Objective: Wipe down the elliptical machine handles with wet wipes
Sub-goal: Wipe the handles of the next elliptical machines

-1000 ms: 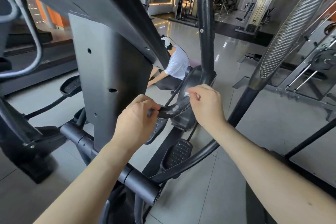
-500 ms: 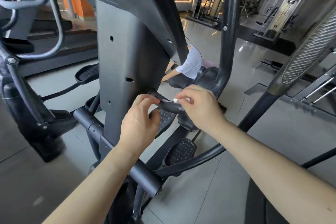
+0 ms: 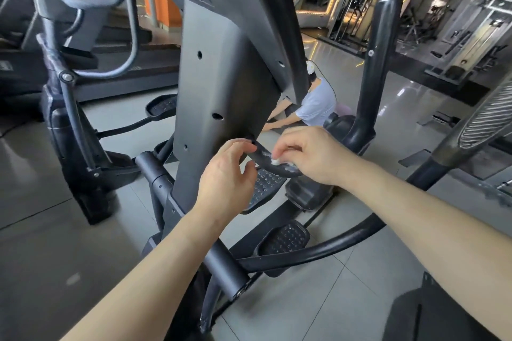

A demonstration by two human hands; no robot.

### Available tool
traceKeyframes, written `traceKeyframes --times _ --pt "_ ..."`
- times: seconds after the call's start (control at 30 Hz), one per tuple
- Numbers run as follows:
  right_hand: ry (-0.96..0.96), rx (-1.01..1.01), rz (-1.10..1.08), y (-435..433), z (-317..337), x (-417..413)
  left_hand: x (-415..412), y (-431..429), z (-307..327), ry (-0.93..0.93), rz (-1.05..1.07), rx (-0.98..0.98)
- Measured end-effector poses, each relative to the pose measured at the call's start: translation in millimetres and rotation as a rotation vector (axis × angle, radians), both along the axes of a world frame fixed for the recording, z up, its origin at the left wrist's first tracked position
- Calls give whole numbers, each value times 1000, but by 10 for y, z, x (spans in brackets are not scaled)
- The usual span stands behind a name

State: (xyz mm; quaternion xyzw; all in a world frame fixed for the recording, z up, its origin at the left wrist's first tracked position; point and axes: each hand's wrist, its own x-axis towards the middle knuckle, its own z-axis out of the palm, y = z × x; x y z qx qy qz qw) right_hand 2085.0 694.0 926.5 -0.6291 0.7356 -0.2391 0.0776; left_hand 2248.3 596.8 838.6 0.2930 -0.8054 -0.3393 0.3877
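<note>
A short curved black handle juts from the grey centre column of the elliptical machine. Its worn surface shows pale scuffs. My left hand curls around the handle's inner end, right beside the column. My right hand pinches a small white wet wipe against the handle's upper side, further out. Most of the wipe is hidden under my fingers. A tall black moving handle rises behind my right hand.
Foot pedals and black swing arms lie below the hands. Another elliptical stands at left. A person in a pale shirt crouches on the tiled floor beyond the column. A ribbed grey handle crosses the right edge.
My view has swung left, so the column and handle sit further right. My right hand slid the wipe inward along the handle toward my left hand, which keeps its hold.
</note>
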Motion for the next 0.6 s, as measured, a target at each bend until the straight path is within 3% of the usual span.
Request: traceKeyframes --times 0.2,0.4,0.6 --pt "1 -31 46 -369 -109 77 8 -23 21 -19 63 40" --pt "53 100 22 -3 68 -73 -11 -5 29 -28 60 37" --pt "60 -115 8 -403 -142 157 1 -4 21 -28 65 49"
